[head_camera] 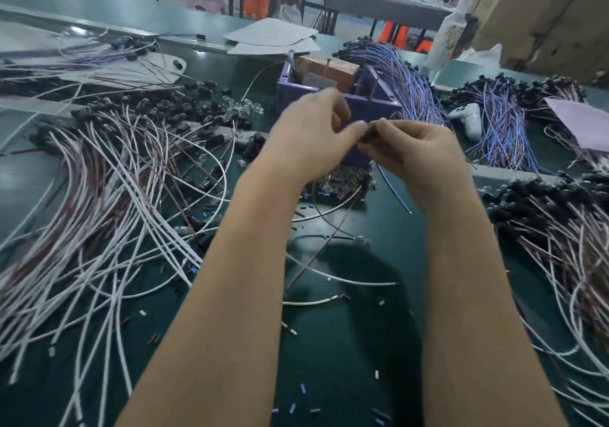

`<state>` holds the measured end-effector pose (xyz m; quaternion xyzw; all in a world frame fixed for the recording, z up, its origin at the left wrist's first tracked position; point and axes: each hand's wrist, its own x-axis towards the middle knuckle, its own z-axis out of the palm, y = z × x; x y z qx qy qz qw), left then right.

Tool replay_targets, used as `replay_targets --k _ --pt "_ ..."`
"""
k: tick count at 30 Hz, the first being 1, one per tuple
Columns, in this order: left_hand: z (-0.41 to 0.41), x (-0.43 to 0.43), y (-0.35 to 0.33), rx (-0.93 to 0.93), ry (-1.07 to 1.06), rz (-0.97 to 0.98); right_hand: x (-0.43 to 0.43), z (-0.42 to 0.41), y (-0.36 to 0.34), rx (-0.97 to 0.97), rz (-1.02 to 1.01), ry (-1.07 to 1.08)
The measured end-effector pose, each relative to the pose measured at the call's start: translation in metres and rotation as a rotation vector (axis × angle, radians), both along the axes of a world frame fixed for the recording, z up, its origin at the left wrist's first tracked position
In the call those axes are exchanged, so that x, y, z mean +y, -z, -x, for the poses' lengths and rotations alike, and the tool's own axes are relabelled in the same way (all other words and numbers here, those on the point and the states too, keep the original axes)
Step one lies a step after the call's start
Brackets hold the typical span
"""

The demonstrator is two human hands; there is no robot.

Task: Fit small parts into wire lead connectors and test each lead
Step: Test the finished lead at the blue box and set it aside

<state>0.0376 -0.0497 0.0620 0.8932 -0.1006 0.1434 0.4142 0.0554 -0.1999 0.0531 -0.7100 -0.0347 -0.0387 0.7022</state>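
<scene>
The right hand (415, 153) pinches one small dark connector (368, 134) between thumb and curled fingers, and the left hand (309, 136), fingers curled, pinches its other end. One blue wire lead (393, 192) hangs from it above the dark green bench (346, 344). One purple plastic crate (372, 107) stands just behind, with a heap of white-and-brown leads (115, 196) to the left.
</scene>
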Motion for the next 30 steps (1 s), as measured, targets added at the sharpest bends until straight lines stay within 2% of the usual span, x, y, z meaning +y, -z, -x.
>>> replay_targets --k 2,6,10,13,15,18,20,21,24,26,28,30 --pt "-0.001 0.002 0.011 0.081 0.033 -0.002 0.006 -0.003 0.003 0.000 0.005 -0.048" --pt "-0.004 -0.001 0.025 0.115 0.133 0.193 0.011 -0.006 0.007 -0.013 0.091 -0.110" --pt "-0.009 0.006 0.032 0.150 0.200 0.285 0.016 -0.008 0.014 0.035 -0.098 -0.161" --pt "-0.011 0.008 0.036 0.168 0.192 0.279 0.024 -0.007 0.020 0.079 -0.163 -0.154" --pt "-0.014 0.007 0.039 0.156 0.141 0.219 0.029 -0.008 0.023 0.037 -0.022 -0.077" --pt "-0.016 0.004 0.039 0.115 0.043 0.100 0.033 -0.010 0.022 -0.209 0.520 0.116" --pt "-0.015 0.007 0.038 0.088 0.038 0.083 0.036 -0.009 0.019 -0.303 0.619 0.146" --pt "-0.014 0.009 0.036 0.079 0.064 0.104 0.035 -0.011 0.020 -0.300 0.570 0.127" --pt "-0.008 0.014 0.032 0.088 0.179 0.252 0.029 -0.012 0.023 -0.166 0.165 -0.031" --pt "-0.005 0.015 0.030 0.097 0.212 0.283 0.028 -0.010 0.024 -0.092 0.009 -0.115" --pt "-0.006 0.015 0.031 0.108 0.204 0.262 0.031 -0.010 0.026 -0.096 0.028 -0.096" --pt "-0.008 0.016 0.032 0.114 0.159 0.199 0.035 -0.012 0.026 -0.197 0.286 0.013"
